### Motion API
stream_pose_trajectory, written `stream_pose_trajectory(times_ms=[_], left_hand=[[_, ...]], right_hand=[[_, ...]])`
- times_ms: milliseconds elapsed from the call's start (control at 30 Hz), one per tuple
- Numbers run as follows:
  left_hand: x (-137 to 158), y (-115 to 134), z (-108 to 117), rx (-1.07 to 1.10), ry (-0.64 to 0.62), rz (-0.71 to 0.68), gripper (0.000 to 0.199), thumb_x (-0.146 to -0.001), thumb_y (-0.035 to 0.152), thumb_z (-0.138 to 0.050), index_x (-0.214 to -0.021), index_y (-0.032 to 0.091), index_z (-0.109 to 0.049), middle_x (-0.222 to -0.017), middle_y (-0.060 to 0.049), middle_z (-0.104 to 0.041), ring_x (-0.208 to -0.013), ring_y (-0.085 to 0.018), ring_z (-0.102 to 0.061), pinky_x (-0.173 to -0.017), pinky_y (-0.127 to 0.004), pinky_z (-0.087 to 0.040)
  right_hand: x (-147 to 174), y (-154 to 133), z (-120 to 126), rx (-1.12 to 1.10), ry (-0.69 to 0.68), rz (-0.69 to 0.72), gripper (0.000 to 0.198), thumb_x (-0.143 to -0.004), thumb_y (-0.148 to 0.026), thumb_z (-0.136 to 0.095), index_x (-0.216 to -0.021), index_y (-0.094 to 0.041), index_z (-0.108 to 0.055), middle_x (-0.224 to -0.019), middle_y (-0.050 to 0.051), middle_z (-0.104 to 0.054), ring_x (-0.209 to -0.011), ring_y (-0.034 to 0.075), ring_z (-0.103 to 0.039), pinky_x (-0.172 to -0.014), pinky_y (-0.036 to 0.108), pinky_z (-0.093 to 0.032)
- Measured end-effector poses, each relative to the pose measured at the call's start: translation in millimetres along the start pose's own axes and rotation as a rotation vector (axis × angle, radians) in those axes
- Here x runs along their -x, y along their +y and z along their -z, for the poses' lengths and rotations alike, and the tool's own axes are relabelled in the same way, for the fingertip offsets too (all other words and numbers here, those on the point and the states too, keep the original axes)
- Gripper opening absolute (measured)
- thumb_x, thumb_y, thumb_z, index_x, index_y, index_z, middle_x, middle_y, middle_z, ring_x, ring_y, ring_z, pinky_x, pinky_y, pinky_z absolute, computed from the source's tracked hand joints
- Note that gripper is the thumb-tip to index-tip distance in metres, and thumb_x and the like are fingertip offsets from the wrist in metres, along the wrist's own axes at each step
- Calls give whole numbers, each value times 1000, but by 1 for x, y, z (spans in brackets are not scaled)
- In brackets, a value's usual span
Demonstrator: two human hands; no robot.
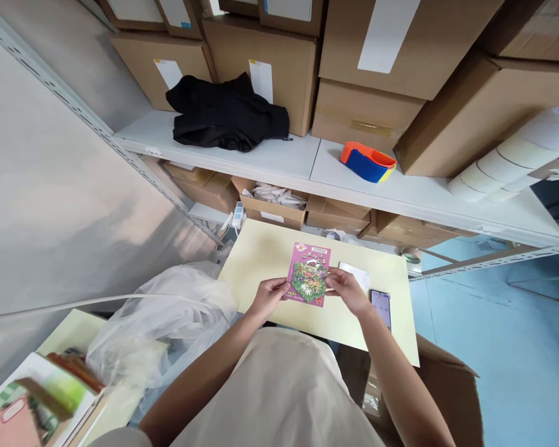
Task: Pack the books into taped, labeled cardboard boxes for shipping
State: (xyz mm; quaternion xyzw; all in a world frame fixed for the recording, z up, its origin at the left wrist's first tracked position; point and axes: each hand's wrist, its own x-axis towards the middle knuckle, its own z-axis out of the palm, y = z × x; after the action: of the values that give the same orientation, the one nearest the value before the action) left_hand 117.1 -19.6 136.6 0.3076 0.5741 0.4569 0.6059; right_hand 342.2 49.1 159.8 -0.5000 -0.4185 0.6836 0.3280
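A thin pink-purple picture book [309, 276] with a green illustrated cover is held between my two hands, above a pale yellow table [256, 248]. My left hand [271, 293] pinches its lower left edge. On the opposite side, my right hand [347, 287] grips the right edge, fingers closed on it. Just beyond the right hand lies a white flat item [358, 275], partly covered by that hand. A phone [381, 307] with a lit screen rests to the right of it, near my right forearm.
Behind the table a shelf [298, 162] carries cardboard boxes [263, 68], a black garment [228, 115], an orange and blue holder [368, 162] and white rolls [512, 155]. Translucent plastic sheeting [168, 304] bunches at the left. An open carton [447, 391] stands at lower right.
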Motion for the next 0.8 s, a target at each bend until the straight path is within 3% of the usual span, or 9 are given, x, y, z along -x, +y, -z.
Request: stream_pose_trajectory(times_ms=[100, 300, 500, 667, 800], left_hand=[[-5, -1, 3, -52, 5, 1, 36, -66, 45, -72, -90, 18, -75, -81, -4, -72, -72, -17, -63, -65, -26, -49], [-17, -9, 6, -18, 44, 27, 53, -65, 41, -74, -111, 17, -66, -77, -3, -68, -65, -14, -60, -63, -27, -50], [-37, -14, 22, -215, -15, -103, 41, -71, 32, -68, -109, 18, -65, -81, -5, -67, -70, -15, -60, -66, -27, -50], [-54, -17, 42, -417, 98, -125, 39, -75, 29, -60, -113, 22, -63, -105, -8, -60, -81, -16, -61, -65, -28, -54], [-77, -19, 67, -599, 167, -127, 37, -75, 27, -60, -112, 21, -63, -97, -8, -58, -83, -18, -61, -69, -30, -55]], right_hand=[[6, 18, -15, -36, 105, 20, 41, -61, -42, -77, -96, -23, -68, -72, -2, -63, -65, 13, -63, -59, 29, -56], [-7, 27, -23, -86, 177, 11, 45, -61, -43, -76, -100, -22, -69, -68, -3, -59, -65, 14, -62, -63, 33, -58], [-23, 33, -34, -47, 239, -52, 46, -59, -43, -76, -99, -21, -66, -68, -3, -61, -63, 15, -63, -59, 32, -56], [-54, 45, -57, -50, 297, -87, 45, -57, -43, -76, -93, -19, -64, -73, -1, -63, -68, 15, -63, -61, 31, -55], [-93, 58, -87, -72, 293, -102, 41, -56, -42, -76, -86, -19, -62, -74, -1, -62, -68, 14, -62, -62, 32, -56]])
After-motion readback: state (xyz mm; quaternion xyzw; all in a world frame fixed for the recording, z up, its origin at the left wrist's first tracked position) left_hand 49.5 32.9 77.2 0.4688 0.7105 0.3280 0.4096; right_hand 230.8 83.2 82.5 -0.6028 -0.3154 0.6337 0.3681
